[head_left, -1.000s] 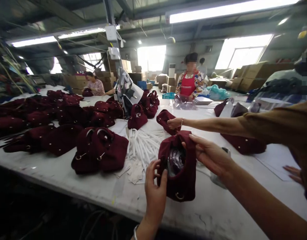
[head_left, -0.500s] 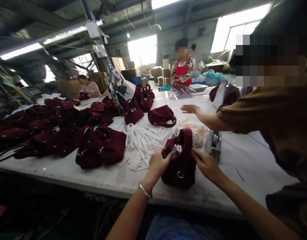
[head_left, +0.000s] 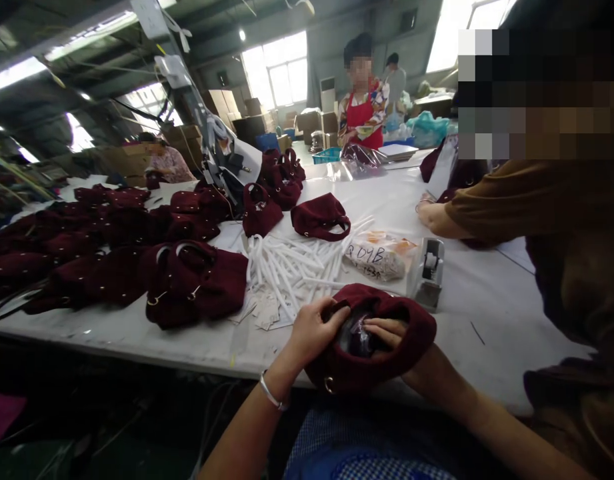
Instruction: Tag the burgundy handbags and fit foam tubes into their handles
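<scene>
A burgundy handbag (head_left: 381,380) lies tilted at the table's front edge with its mouth towards me. My left hand (head_left: 314,333) pinches the left side of its rim between thumb and fingers. My right hand (head_left: 394,337) reaches through under the handle into the mouth, fingers stretched out against a shiny clear plastic wrapping (head_left: 359,333) inside. Its thumb is hidden by the bag. A gold ring (head_left: 329,385) shows low on the bag's left side.
Behind the bag lie white tubes (head_left: 281,267), a marked plastic packet (head_left: 374,259) and a tape dispenser (head_left: 430,273). Another burgundy handbag (head_left: 207,283) stands left, before a heap of more. A co-worker's arm (head_left: 447,217) reaches over the table from the right.
The handbag has tipped over, its mouth now facing me. My right hand has moved from its right side into the mouth; my left stays at the rim. The co-worker's hand has drawn back right.
</scene>
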The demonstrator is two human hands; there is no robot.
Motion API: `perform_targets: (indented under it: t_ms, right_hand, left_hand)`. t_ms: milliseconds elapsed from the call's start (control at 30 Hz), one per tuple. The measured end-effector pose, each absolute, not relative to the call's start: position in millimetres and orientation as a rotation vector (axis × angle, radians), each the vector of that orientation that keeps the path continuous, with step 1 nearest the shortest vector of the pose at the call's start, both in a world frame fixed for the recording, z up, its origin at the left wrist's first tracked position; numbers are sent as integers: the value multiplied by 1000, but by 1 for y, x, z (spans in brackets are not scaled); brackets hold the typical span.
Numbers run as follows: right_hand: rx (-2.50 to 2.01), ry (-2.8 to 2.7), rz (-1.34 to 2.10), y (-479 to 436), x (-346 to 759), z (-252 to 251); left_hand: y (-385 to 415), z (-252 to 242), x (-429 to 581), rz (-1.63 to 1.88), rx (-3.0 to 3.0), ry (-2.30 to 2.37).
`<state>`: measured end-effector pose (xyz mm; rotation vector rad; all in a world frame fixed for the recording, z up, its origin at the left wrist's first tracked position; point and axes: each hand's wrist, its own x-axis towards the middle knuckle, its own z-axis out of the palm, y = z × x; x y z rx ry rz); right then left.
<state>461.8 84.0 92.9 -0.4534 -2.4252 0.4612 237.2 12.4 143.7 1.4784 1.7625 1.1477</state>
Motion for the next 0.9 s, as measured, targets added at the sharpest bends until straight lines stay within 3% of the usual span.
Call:
perform_targets:
  t_ms: [133,300,400,600,900]
  right_hand:
    - [-437,-2454,402,81,451,78]
    - [-443,-2414,426,84,437,72]
    - [-447,-2445,592,81,432,80]
    - [-465,-2406,993,86,400,95]
    - [-366,-2382,867,103,387,80]
  left_hand:
    - [15,143,231,1015,1567,1875]
    - [20,139,228,1260,1387,1699]
    - [19,141,233,1384,1224,1550]
    - [18,135,249,1284,1338,1528]
    - [19,126,214,1203,1414,1790]
